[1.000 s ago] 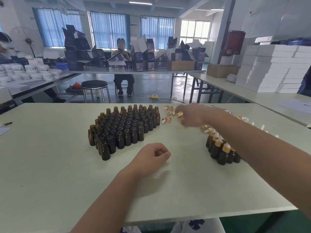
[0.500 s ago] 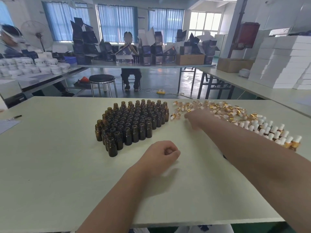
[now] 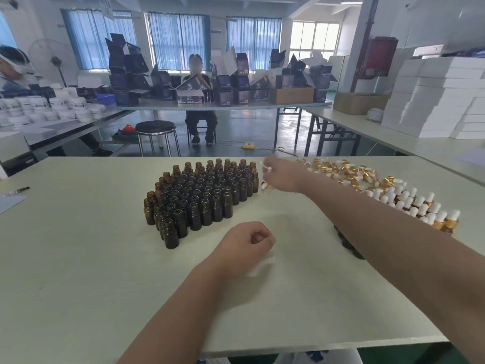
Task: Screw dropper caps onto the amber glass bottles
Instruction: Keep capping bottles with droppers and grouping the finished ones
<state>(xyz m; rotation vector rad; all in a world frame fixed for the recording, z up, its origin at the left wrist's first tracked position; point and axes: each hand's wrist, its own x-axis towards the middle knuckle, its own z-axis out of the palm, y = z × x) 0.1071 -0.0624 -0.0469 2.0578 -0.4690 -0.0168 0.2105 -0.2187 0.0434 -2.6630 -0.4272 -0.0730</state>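
Observation:
A dense cluster of open amber glass bottles [image 3: 204, 195] stands on the white table [image 3: 78, 258]. To its right lies a loose pile of gold-collared dropper caps [image 3: 341, 172] with white bulbs. My right hand [image 3: 280, 174] is blurred at the pile's left end, beside the bottle cluster, and grips a few dropper caps; white and gold bits stick out past its fingers. My left hand [image 3: 246, 243] rests on the table as a fist in front of the bottles and holds nothing that I can see. Capped bottles [image 3: 420, 206] stand at the far right, partly hidden by my right forearm.
A pen [image 3: 19, 190] and a sheet of paper lie at the table's left edge. Beyond the table stand a black stool [image 3: 156, 127], other work tables with dark boxes and white stacks, and a seated person [image 3: 199, 101].
My right hand has shifted a little left along the cap pile toward the bottles, and caps now show at its fingers. My left fist has stayed in place.

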